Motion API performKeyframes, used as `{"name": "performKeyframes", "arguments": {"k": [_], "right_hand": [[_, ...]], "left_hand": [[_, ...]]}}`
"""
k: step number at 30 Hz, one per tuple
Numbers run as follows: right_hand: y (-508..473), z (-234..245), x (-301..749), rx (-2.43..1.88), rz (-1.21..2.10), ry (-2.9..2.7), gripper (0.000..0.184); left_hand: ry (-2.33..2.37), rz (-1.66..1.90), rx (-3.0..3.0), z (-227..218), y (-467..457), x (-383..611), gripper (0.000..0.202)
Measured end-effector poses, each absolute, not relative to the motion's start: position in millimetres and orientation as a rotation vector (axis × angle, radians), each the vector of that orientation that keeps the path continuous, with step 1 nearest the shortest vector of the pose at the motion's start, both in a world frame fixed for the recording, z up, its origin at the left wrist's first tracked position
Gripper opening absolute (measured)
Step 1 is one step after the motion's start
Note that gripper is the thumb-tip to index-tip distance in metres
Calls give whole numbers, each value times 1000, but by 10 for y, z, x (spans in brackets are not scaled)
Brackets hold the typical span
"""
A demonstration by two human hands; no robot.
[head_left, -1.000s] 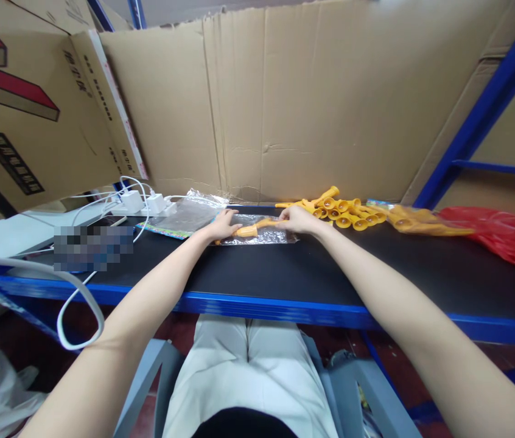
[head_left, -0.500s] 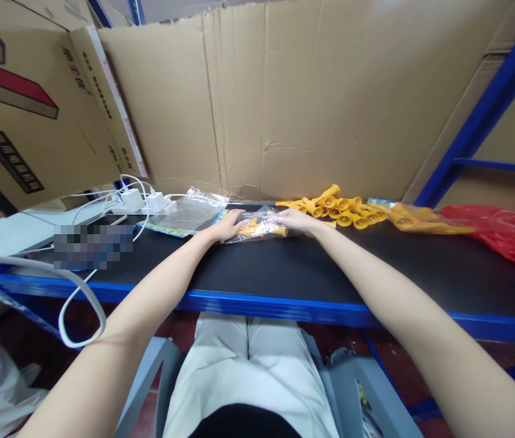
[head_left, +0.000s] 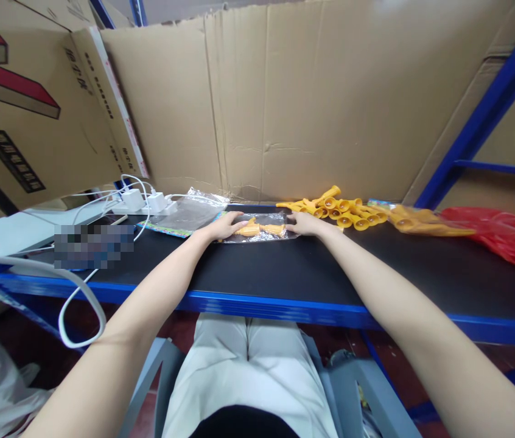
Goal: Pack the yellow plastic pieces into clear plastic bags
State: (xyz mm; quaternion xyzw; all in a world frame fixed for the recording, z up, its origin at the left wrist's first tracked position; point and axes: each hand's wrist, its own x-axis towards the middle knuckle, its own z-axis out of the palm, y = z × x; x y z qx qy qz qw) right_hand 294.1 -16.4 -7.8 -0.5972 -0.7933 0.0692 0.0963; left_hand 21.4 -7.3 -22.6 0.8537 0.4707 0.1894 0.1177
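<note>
A clear plastic bag [head_left: 264, 236] lies flat on the black tabletop in front of me, with yellow-orange plastic horn-shaped pieces [head_left: 252, 228] inside. My left hand [head_left: 224, 226] holds the bag's left end, its thumb over the film. At the other end rests my right hand [head_left: 303, 224], with thumb and fingers apart and the fingertips touching the film. Behind my right hand is a pile of similar yellow horn-shaped pieces [head_left: 346, 210]. Another clear bag with a colourful printed edge [head_left: 173, 230] lies to the left of my left hand.
White chargers and cables [head_left: 134, 199] sit at the back left beside a pale flat panel [head_left: 33, 228]. A red plastic bag [head_left: 499, 228] and more bagged yellow pieces [head_left: 417, 219] lie to the right. Cardboard [head_left: 330, 103] stands behind; a blue rail [head_left: 280, 304] edges the table.
My right hand has shifted slightly right and its fingers have spread. The bag between my hands now lies flatter, with the yellow pieces showing more plainly. My left hand has barely moved.
</note>
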Motion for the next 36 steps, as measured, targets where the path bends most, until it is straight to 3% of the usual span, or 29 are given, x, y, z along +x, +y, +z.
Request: {"name": "performKeyframes", "arguments": {"k": [5,8,10,15,24,30,36], "right_hand": [[-177,-68,2993,-2029,-4,-2244,42],[-219,12,2970,-1949,-132,-2213,27],[-253,82,2940,-1785,-48,-2231,20],[-336,210,2885,-1568,411,-2365,45],[-357,248,2865,-1477,372,-2375,37],[-389,216,2788,-1492,449,-2555,26],[-437,194,2720,-1429,463,-2614,20]], "left_hand": [[1396,552,2478,-232,-50,174,67],[1392,571,2473,-250,-29,154,67],[1382,578,2476,-257,-22,150,66],[1368,587,2470,-262,-27,157,64],[1427,610,2617,-225,-59,187,61],[1662,706,2577,-238,-69,310,44],[1697,626,2475,-311,-32,346,46]]}}
